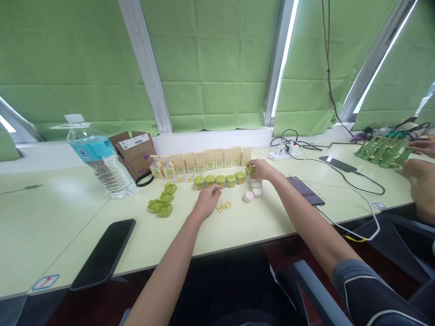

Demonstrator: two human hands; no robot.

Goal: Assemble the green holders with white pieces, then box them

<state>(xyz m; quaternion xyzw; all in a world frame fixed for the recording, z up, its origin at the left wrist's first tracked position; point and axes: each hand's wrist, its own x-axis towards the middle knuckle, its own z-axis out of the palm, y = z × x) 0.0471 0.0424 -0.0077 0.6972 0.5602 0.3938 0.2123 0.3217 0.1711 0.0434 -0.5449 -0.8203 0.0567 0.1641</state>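
Observation:
My right hand [261, 170] has its fingers closed around a small green-lidded container [250, 170] at the right end of a row of similar green-lidded clear containers [220, 181]. Just in front of that row is my left hand [205, 201], its fingertips drawn together; whatever is between them is too small to make out. Beside it on the table lie several thin yellow loops [223, 207]. Loose green lids [164, 209] form a cluster left of my left hand. Pale pink-white round pieces [248, 196] sit below my right hand.
Small cream cartons [200, 161] line the back. A large water bottle [100, 158], a cardboard box [136, 156] and a black phone [104, 251] stand or lie at left. At right are a tablet [306, 192], cables, a power strip [284, 153] and another person's hand [419, 174] near green tubes [384, 149].

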